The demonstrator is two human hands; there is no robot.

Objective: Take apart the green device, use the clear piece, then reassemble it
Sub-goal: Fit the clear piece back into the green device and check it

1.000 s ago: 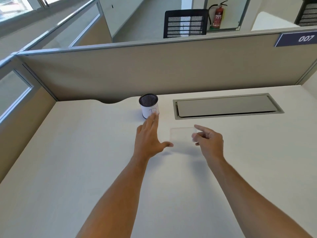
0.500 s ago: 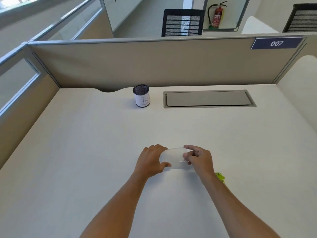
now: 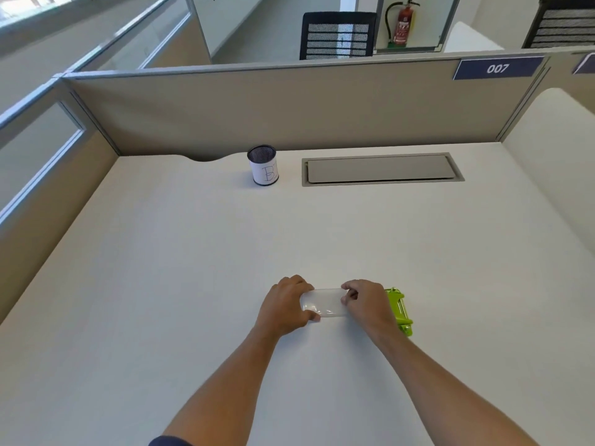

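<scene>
Nearest the camera, two bare forearms reach fwd over a pale desk (image 3: 161, 284). Left hand (image 3: 285, 305) and right hand (image 3: 365, 305) each pinch one end of the clear piece (image 3: 323, 304), a flat transparent cover w/ rounded corners, held level between them just above or on the desk; hard to tell which, since it is see-through. Both hands are closed on it, thumbs on the near edge, fingers on the far edge.

Just right of the right hand, partly hidden behind it, the green device (image 3: 399, 312) lies flat on the desk, a lime body w/ a metal strip along it. It looks already separated from the clear piece.

To do this step well: likely keep the grip at the ends only, light and even, so the thin plastic does not flex or slip, and keep it square to the green body for refitting.

Further back, a mesh pen cup (image 3: 262, 165) w/ a white label marked "B" stands upright; nothing shows above its rim, inside not visible. Beside it, a closed cable hatch (image 3: 381, 169). Behind, a partition (image 3: 289, 104) w/ a "007" sign (image 3: 497, 68).
</scene>
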